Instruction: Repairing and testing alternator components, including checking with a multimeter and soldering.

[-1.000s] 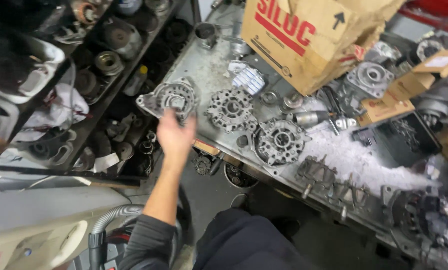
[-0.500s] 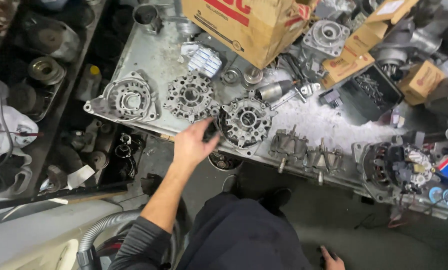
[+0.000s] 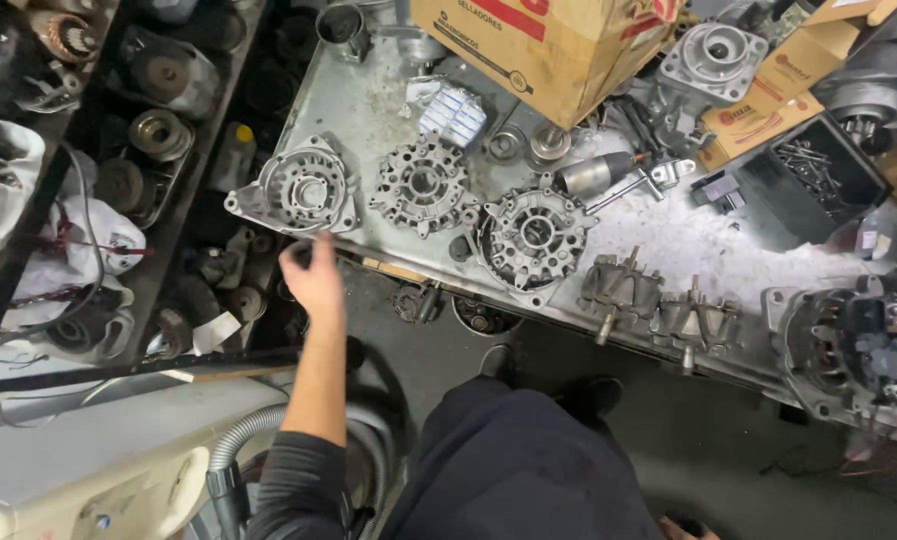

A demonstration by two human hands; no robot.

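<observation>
One left hand (image 3: 313, 275) hovers loosely open and empty just below the counter (image 3: 368, 100) edge, nearest the alternator end housing (image 3: 301, 190) lying flat at the near left corner. Beside that sit a finned rectifier plate (image 3: 423, 185) and another round housing (image 3: 533, 232). Farther back stands a cardboard box (image 3: 558, 50). No right hand shows.

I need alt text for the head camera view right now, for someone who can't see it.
A person's left hand, fingers loosely curled and empty, hovers at the near edge of a metal workbench, just below a round alternator housing. Two more alternator housings, two claw-pole rotors and a cardboard box crowd the bench.
</observation>
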